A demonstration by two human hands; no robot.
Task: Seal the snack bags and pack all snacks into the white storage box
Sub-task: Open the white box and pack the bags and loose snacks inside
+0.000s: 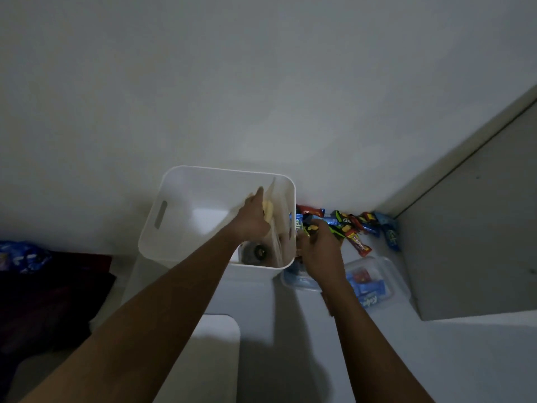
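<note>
The white storage box (pixel 180 181) stands on the white surface against the wall, with slot handles in its sides. My left hand (pixel 254 219) reaches inside it and holds a clear snack bag (pixel 276 199) with yellowish pieces upright against the box's right wall. Just right of the box, my right hand (pixel 319 248) grips a bunch of small wrapped snacks (pixel 312 226). More wrapped snack bars (pixel 360 225) in red, blue and green lie along the wall to the right.
A clear plastic tub (pixel 386 274) with blue and red packets sits under my right forearm. A grey panel (pixel 476 234) rises at the right. Dark red cloth (pixel 52 292) and a blue packet (pixel 23 255) lie at the left. A white lid-like slab (pixel 218 344) lies in front.
</note>
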